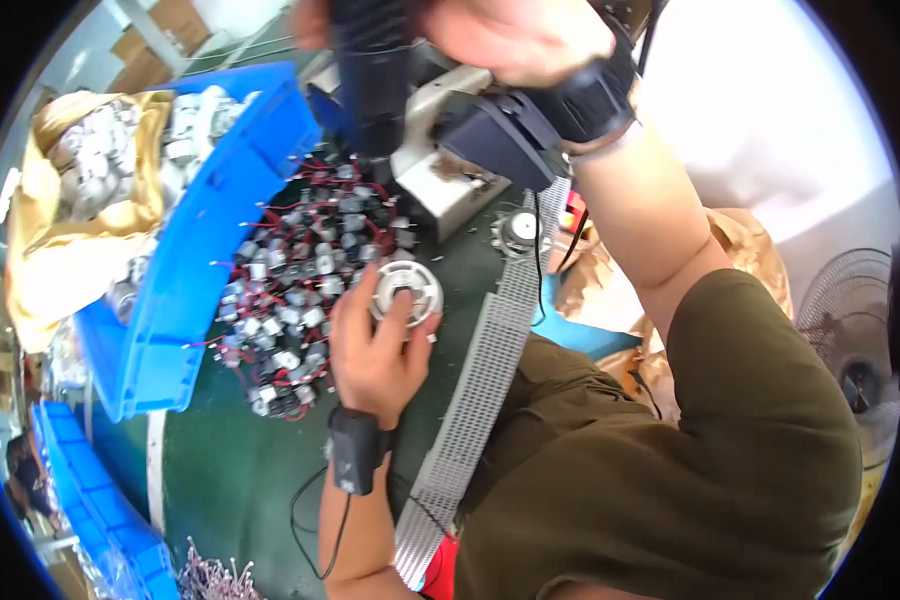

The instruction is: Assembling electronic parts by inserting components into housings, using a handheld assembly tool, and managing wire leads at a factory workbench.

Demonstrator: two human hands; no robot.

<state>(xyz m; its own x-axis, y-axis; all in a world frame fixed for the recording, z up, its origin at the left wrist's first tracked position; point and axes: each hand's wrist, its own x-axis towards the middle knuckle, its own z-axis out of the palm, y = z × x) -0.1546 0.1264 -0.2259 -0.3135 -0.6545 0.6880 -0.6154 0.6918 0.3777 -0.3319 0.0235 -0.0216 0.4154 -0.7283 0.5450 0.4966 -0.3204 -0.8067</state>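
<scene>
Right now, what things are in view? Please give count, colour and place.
White round part: one, white, centre.
Dark upright tool: one, black, upper centre.
Small wired parts: many, grey with red wires, left of centre.
Metal bracket: one, pale, upper centre.
Round device: one, grey, right of bracket.
Perforated strip: one, grey, right of centre.
Table: one, green, beneath.
Blue bins: two, blue, left.
Yellow bag: one, yellowish, upper left.
Pale parts: many, whitish, upper left.
Brown paper: some, brown, right.
Fan: one, dark, right edge.
Wrist devices: two, black, wrists.
Left hand: one, bare, holding white round part.
Right hand: one, bare, around dark upright tool.
</scene>
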